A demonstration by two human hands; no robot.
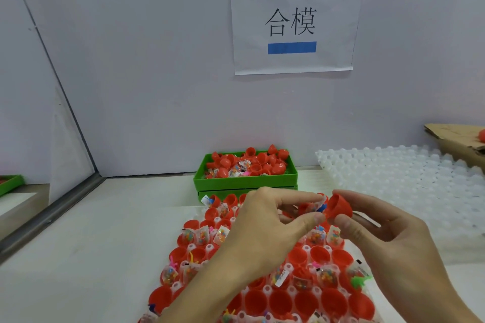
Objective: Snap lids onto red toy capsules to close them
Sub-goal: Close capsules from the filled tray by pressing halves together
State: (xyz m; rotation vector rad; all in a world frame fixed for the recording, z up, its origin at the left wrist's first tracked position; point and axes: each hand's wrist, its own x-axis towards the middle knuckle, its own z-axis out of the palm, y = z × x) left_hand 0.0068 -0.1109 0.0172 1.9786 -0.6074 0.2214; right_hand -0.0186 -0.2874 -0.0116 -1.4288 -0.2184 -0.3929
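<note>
My right hand holds a red capsule half between thumb and fingers, its open mouth turned left. My left hand pinches a small clear toy packet with a blue piece right at that mouth. Both hands hover over a white holder tray filled with several open red capsule halves; some hold wrapped toys, others are empty.
A green bin of loose red capsule halves and toy packets stands at the back by the wall. Stacked white holder trays lie to the right, with a cardboard box behind them. A paper sign hangs on the wall.
</note>
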